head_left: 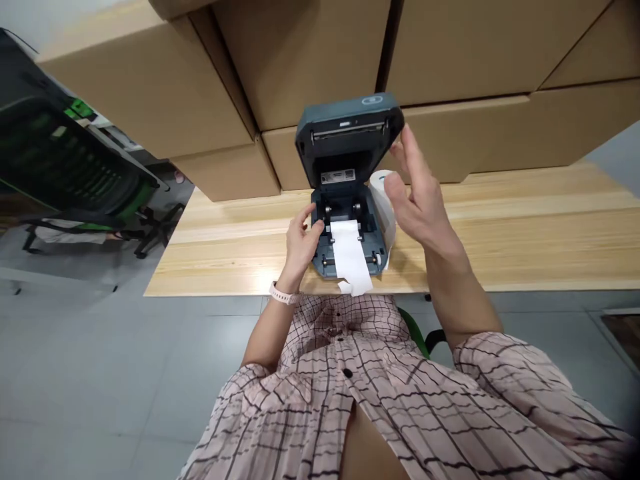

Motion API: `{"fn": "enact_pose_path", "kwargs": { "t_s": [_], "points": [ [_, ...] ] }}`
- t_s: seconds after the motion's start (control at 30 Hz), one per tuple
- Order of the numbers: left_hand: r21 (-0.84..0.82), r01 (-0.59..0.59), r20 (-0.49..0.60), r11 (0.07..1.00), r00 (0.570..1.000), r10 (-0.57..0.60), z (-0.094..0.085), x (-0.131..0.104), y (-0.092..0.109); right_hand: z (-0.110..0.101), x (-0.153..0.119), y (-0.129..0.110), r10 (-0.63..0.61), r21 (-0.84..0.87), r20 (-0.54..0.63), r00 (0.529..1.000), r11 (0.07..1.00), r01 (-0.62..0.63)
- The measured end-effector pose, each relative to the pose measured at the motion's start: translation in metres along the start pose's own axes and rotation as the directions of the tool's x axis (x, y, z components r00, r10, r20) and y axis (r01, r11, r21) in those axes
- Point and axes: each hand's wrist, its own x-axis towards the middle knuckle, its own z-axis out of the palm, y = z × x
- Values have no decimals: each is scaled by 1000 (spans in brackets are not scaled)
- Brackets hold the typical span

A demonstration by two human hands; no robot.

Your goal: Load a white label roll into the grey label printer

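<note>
A dark label printer [327, 267] stands on the wooden table with its lid [345, 133] raised. White paper [350, 250] lies in its bay and hangs over the front edge, its end torn. My left hand [301, 243] is at the printer's left side, fingers apart, fingertips touching the rim. At the lid's right edge is my right hand [420, 193], fingers spread and the fingertips against the lid. A white paper roll [384, 210] stands just right of the printer, partly behind my right thumb.
Large cardboard boxes [310, 60] are stacked along the back of the table [525, 233]. An office chair [75, 160] is on the floor at the left. The table's front edge runs close to my body.
</note>
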Motion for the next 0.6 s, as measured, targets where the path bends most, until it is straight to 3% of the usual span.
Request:
{"fn": "enact_pose_path", "kwargs": {
  "t_s": [0.1, 0.27, 0.43, 0.47, 0.53, 0.6],
  "points": [
    [64, 78, 48, 995, 996, -81, 4, 6, -4, 2, 27, 11, -9, -49, -89, 996, 999, 5],
    [138, 98, 69, 986, 992, -108, 5, 5, 6, 0, 63, 33, -33, -92, -86, 996, 995, 25],
    [120, 96, 74, 988, 992, -105, 3, 5, 6, 1, 57, 24, -53, -129, -224, 973, 991, 24],
    [127, 96, 70, 987, 992, -106, 3, 5, 6, 5, 51, 18, -48, -146, -179, 983, 989, 22],
    [158, 97, 66, 983, 992, -108, 4, 5, 5, 16, 37, 8, -59, -200, 71, 996, 977, 72],
    [192, 85, 61, 978, 993, -98, 4, 6, 3, 30, 25, 1, -78, -272, 383, 921, 943, 193]
  ]
}}
